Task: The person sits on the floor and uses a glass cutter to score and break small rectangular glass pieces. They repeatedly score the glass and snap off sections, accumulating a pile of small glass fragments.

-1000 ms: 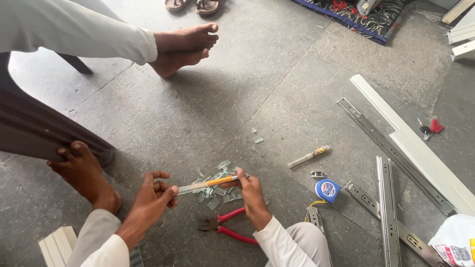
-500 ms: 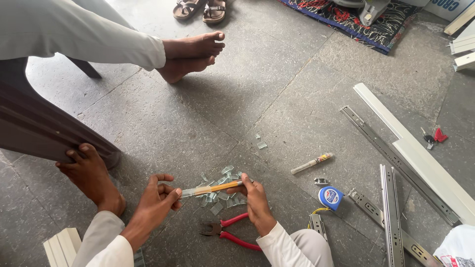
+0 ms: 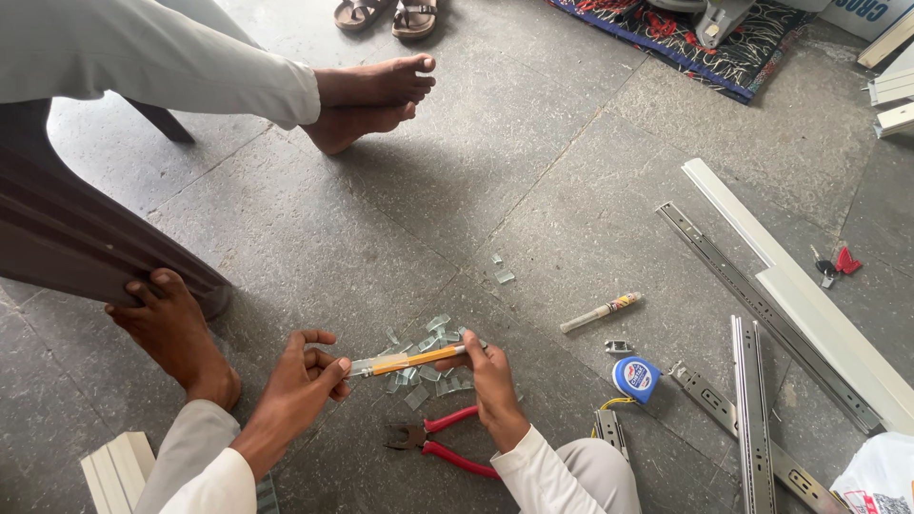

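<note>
Below, my left hand (image 3: 303, 376) and right hand (image 3: 490, 373) both grip one orange-handled cutter (image 3: 409, 361) (over glass chips (image 3: 428, 373)), red pliers (image 3: 436, 440) nearby.

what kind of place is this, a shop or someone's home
Probably an informal floor-level work area, perhaps in a home: metal drawer slides and a tape measure lie on the stone floor, with sandals and a patterned rug nearby.

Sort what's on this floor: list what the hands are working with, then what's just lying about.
In hand:
left hand and right hand holding the glass strip with the orange tool on it
glass bits beneath

Lying about:
red pliers
tape measure
white tube
drawer slides
sandals
</note>
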A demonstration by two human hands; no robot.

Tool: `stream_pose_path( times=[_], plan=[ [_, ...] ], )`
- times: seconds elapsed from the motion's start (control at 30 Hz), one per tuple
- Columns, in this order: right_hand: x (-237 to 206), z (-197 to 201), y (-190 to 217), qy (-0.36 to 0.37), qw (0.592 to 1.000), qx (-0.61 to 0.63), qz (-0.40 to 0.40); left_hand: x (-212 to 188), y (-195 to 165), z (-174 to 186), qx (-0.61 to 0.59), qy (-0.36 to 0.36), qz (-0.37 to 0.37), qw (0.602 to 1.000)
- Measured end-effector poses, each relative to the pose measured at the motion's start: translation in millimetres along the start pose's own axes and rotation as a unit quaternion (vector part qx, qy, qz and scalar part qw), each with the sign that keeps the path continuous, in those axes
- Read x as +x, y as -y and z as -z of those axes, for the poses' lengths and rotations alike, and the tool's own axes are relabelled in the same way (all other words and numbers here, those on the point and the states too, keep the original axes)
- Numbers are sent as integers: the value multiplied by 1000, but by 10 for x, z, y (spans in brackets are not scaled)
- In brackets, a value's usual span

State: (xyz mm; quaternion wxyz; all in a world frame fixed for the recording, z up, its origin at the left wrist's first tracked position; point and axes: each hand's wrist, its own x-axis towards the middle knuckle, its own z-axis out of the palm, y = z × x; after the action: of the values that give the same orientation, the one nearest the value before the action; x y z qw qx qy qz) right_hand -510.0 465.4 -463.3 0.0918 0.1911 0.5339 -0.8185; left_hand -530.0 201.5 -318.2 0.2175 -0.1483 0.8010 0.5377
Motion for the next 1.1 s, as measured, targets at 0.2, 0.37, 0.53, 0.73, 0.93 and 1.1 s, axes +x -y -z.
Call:
stream_pose_path(
  times=[0.2, 0.37, 0.53, 0.73, 0.93, 1.1],
  plan=[
    [-12, 8, 7, 5, 1000, 8, 8, -5, -17, -11, 9, 2, 3, 1000],
    [-12, 4, 20, -12, 1000, -24, 10, -29, -59, -22, 20, 2, 11, 1000],
    [-21, 10, 13, -2, 997, -55, 59, -52, -73, -38, 18, 1, 7, 1000],
    [-9, 42, -56, 6, 996, -53, 73, -18, 32, -49, 5, -4, -17, 1000],
    [17, 40, -78, 4, 998, 55, 18, 29, 65, -45, -5, -2, -30, 1000],
    [-1, 44, -97, -1, 1000, 9, -2, 10, 44, -34, -7, -8, -47, 999]
  ],
)
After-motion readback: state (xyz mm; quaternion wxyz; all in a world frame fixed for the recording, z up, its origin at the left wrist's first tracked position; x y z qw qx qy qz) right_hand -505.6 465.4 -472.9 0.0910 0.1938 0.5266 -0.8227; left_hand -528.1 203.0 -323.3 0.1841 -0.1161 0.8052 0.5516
